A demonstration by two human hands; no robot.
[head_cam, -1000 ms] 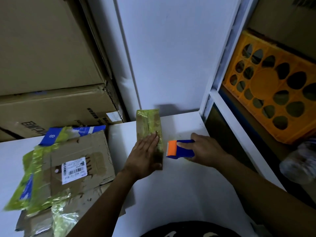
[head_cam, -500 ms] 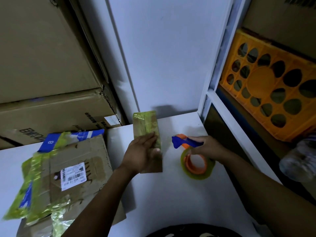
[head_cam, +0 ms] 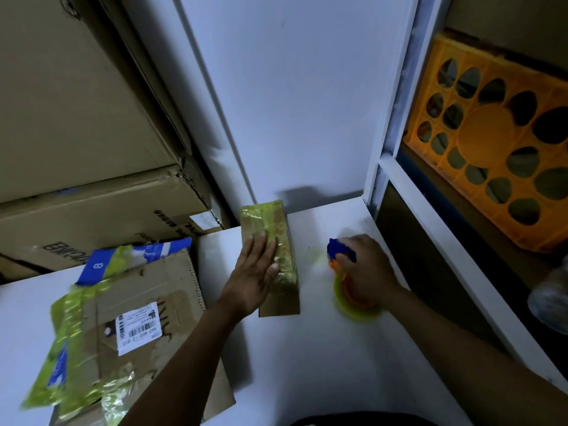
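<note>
The small box (head_cam: 268, 221), wrapped over most of its length in yellow-green tape, lies flat on the white table (head_cam: 307, 364) near the back wall, its near end bare cardboard. The left hand (head_cam: 252, 281) lies palm-down on its top, fingers straight and close together, pressing rather than gripping; in my judgement this pins the box and smooths the tape down. The right hand (head_cam: 368, 272) rests on the table just right of the box, apart from it, fingers curled round the tape dispenser (head_cam: 336, 251), whose blue handle and orange core show beside a blurred yellow roll. No strip visibly joins dispenser and box. A flattened carton (head_cam: 147, 290) lies at the left; stacked cartons (head_cam: 76, 118) and an orange crate (head_cam: 491, 130) stand behind.
</note>
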